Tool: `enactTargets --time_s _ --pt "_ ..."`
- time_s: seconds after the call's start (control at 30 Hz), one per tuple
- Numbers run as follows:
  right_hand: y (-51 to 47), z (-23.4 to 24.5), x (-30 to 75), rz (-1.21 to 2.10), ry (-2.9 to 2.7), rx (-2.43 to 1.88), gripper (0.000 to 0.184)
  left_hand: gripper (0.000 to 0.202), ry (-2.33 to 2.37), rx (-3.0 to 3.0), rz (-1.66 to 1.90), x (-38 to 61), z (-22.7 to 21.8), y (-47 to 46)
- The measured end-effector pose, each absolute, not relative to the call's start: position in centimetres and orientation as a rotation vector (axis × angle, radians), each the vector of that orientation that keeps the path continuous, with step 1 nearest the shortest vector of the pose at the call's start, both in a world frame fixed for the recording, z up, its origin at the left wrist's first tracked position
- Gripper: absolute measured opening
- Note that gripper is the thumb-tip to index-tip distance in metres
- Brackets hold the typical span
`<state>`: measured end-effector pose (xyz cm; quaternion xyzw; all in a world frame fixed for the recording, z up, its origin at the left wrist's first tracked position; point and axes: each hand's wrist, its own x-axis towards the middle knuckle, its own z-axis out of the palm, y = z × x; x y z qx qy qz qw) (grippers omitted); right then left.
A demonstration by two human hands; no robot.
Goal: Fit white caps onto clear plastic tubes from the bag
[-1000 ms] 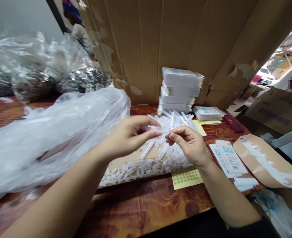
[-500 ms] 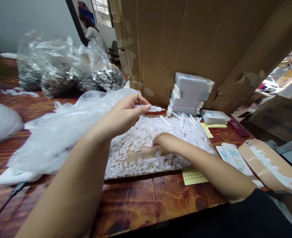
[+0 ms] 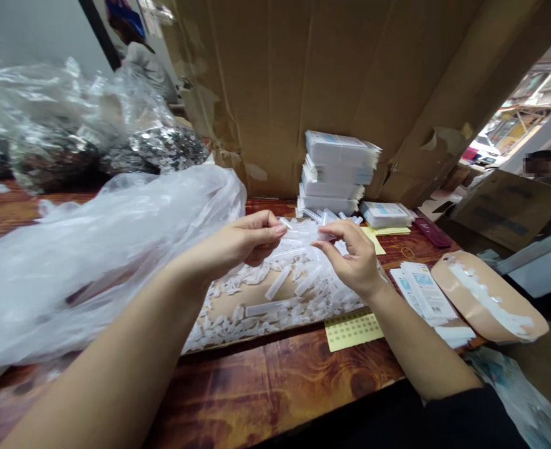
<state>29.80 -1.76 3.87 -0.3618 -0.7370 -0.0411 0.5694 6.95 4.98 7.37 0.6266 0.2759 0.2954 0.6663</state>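
Observation:
My left hand (image 3: 242, 243) pinches one end of a small clear plastic tube (image 3: 301, 236) with thumb and fingers closed. My right hand (image 3: 352, 259) meets it from the right and pinches a small white plastic piece (image 3: 326, 236) at the tube's other end. Both hands hover just above a cardboard sheet (image 3: 231, 307) heaped with several loose clear tubes (image 3: 277, 284) and small white caps (image 3: 312, 302).
A big crumpled clear plastic bag (image 3: 92, 243) lies to the left, with bags of dark shiny parts (image 3: 158, 149) behind it. A cardboard wall (image 3: 312, 75) stands at the back behind stacked white packets (image 3: 336, 171). Printed packets (image 3: 425, 293), a yellow sticker sheet (image 3: 352, 330) and a tan backing sheet (image 3: 485, 299) lie right.
My right hand has risen from the pile of caps with a small piece and come to the tube. My left hand has lowered the tube toward the middle.

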Motion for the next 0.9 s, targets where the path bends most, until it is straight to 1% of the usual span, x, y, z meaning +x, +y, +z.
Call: enactTargets --time_s 0.17,0.27,0.3,0.4,0.43,0.47,0.6,0.63,0.8,0.9 --pt "-2.2 3.5 30.4 0.026 -1.793 -0.835 0.006 0.042 0.554 1.374 0.560 8.7 5.9 4.6" --pt "-2.5 3.2 30.6 0.106 -1.754 -0.893 0.012 0.044 0.535 1.376 0.594 9.4 5.6 4.2" --pt "-2.6 3.2 30.6 0.170 -1.738 -0.938 0.018 0.044 0.531 1.386 0.620 9.7 5.5 4.1" --pt "-2.8 3.2 30.8 0.517 -1.684 -1.168 0.052 0.042 0.541 1.423 0.650 10.3 5.1 3.8" --pt "-2.8 3.2 30.8 0.590 -1.677 -1.228 0.058 0.042 0.552 1.423 0.644 10.5 4.9 3.7" --pt "-2.8 3.3 31.0 0.593 -1.684 -1.254 0.057 0.042 0.561 1.414 0.638 10.6 4.8 3.7" --pt "-2.8 3.5 31.3 0.274 -1.794 -1.102 0.032 0.043 0.577 1.338 0.582 10.8 4.4 3.8" --pt "-2.8 3.5 31.3 0.264 -1.803 -1.088 0.030 0.043 0.575 1.321 0.561 10.8 4.4 3.8" --pt "-3.1 3.5 31.0 0.281 -1.817 -1.074 0.028 0.046 0.585 1.185 0.547 10.6 4.5 3.7" --pt "-3.2 3.5 30.9 0.434 -1.760 -1.166 0.039 0.043 0.582 1.150 0.550 10.5 4.7 3.7"
